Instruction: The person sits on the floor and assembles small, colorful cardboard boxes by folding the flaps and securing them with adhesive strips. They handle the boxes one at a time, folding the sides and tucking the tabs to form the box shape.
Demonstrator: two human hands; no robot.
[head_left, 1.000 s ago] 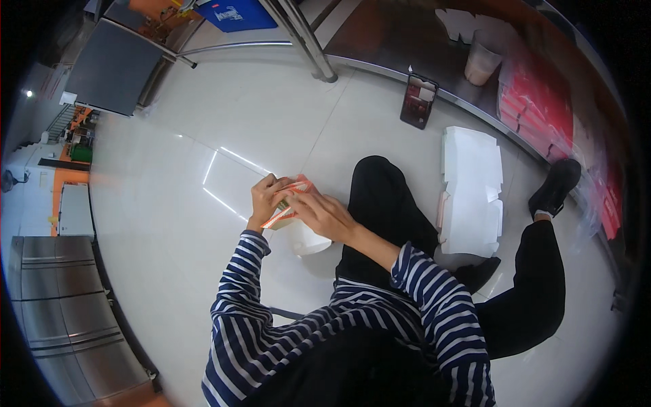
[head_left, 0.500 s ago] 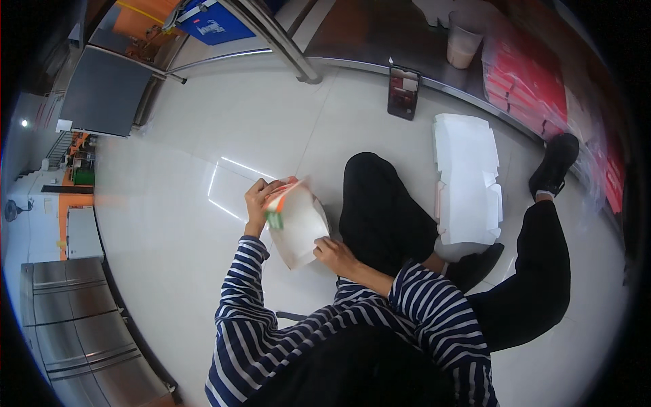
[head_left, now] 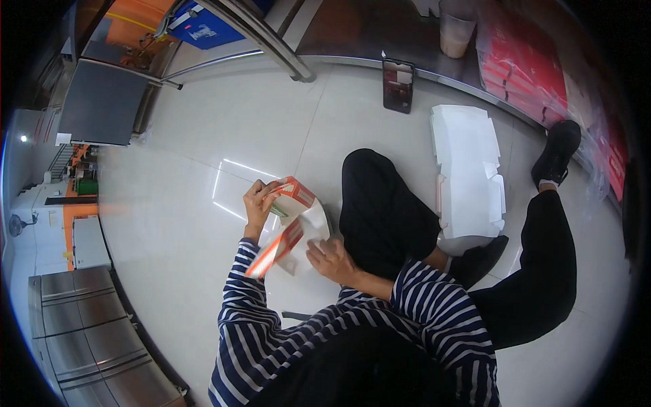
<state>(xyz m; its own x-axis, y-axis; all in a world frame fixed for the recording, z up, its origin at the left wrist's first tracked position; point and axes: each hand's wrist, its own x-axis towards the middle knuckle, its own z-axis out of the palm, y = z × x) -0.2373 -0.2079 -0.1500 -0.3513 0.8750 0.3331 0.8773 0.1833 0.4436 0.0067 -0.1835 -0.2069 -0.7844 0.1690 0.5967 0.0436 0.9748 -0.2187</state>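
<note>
Between my hands, in front of my bent knee, is a partly folded cardboard box (head_left: pixel 313 221) with a white inside and orange and green print outside. My left hand (head_left: pixel 258 205) pinches its far left corner, beside an upright orange-edged panel. Another orange-edged flap stands tilted up on the near left side, slightly blurred. My right hand (head_left: pixel 331 262) is closed at the box's near right side, its curled fingers against the white card; the fingertips are partly hidden. To the right of my knee lie flat white cardboard blanks (head_left: pixel 468 173), die-cut edges showing.
A phone (head_left: pixel 398 87) leans against the low metal shelf (head_left: pixel 366 34). On that shelf stand a plastic cup (head_left: pixel 456 30) with a pale drink and red packs (head_left: pixel 522 68) in clear plastic. Metal legs, a blue crate (head_left: pixel 220 24) and steel cabinets (head_left: pixel 88 332) are farther off.
The box's near left flap has swung up and its printed outside now shows. My right hand has shifted slightly left and its fingers have curled more. My left hand keeps its corner.
</note>
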